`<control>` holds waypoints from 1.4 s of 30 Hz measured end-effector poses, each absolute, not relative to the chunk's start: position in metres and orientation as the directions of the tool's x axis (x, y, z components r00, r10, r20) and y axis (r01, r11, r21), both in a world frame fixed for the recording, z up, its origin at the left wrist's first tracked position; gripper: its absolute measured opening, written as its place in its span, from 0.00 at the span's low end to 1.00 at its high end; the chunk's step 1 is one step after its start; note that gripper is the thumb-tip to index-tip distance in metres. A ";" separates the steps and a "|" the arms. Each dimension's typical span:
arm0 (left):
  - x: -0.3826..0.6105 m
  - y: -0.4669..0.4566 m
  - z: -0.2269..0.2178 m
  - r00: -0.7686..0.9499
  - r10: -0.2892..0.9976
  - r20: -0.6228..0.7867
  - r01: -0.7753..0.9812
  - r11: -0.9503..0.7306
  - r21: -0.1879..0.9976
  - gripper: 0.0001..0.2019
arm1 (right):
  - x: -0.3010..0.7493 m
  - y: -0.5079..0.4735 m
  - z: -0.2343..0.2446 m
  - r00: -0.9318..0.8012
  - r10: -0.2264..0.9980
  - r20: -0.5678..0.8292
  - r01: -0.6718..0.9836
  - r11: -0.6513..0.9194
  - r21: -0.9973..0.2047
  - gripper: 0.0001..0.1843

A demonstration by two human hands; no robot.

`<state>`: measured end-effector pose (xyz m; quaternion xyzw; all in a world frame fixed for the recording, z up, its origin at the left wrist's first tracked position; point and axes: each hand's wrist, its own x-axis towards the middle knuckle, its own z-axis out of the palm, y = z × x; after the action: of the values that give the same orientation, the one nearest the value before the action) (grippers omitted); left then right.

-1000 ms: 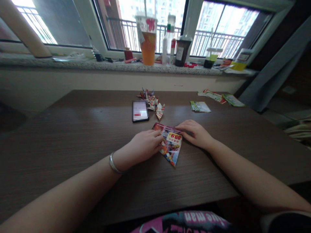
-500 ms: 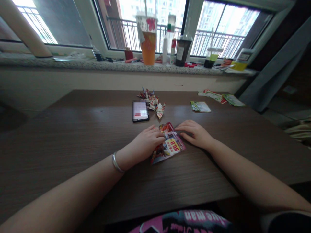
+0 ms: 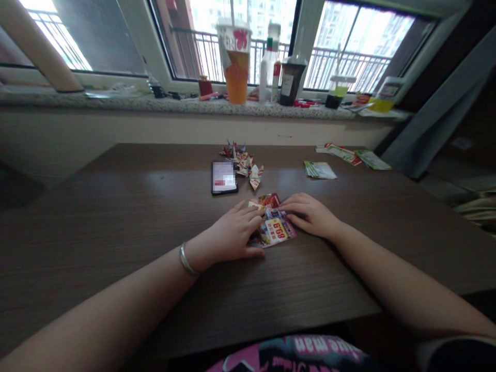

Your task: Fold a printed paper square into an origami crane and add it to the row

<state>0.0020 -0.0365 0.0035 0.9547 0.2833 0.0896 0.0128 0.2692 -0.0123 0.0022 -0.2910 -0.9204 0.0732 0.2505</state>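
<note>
A folded piece of colourful printed paper [image 3: 274, 227] with a yellow price patch lies flat on the dark wooden table [image 3: 116, 217] in front of me. My left hand [image 3: 232, 235], a silver bangle on its wrist, rests on the paper's left side with fingers pressing it down. My right hand [image 3: 310, 214] lies on the paper's right upper edge, fingers extended and pressing along it. Both hands touch the paper; neither lifts it.
A phone [image 3: 223, 177] lies beyond the paper, beside a pile of folded paper cranes [image 3: 244, 163]. Loose flyers [image 3: 320, 170] and more leaflets [image 3: 349, 154] sit at the right. Drink cups [image 3: 235, 62] and bottles stand on the windowsill.
The paper was turned and folded smaller: its long point toward me a second ago is gone, and it now sits compact between both hands. My left hand slid onto it.
</note>
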 end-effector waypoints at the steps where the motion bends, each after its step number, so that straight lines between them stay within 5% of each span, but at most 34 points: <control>1: 0.002 -0.036 0.003 0.820 0.546 0.171 0.543 -0.837 0.068 0.30 | 0.269 -0.012 0.002 -0.707 0.571 0.417 0.497 0.821 -0.282 0.15; 10: 0.004 -0.038 0.006 0.784 0.598 0.167 0.600 -0.799 0.044 0.25 | 0.270 -0.011 -0.001 -0.742 0.541 0.396 0.466 0.841 -0.276 0.13; 24: 0.003 -0.028 0.006 0.758 0.621 0.199 0.579 -0.782 0.231 0.13 | 0.264 -0.018 0.007 -0.810 0.496 0.312 0.426 0.864 -0.267 0.22; 32: 0.000 -0.022 0.003 0.728 0.655 0.204 0.587 -0.748 0.309 0.15 | 0.264 -0.019 0.008 -0.848 0.465 0.255 0.394 0.874 -0.285 0.28; 42: -0.002 -0.019 0.003 0.787 0.592 0.174 0.537 -0.796 0.278 0.16 | 0.260 -0.026 0.014 -0.855 0.467 0.225 0.425 0.880 -0.212 0.21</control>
<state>-0.0023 -0.0191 0.0025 0.9391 0.3006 0.1272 0.1075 0.2602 -0.0256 0.0142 -0.2323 -0.9599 0.0776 0.1362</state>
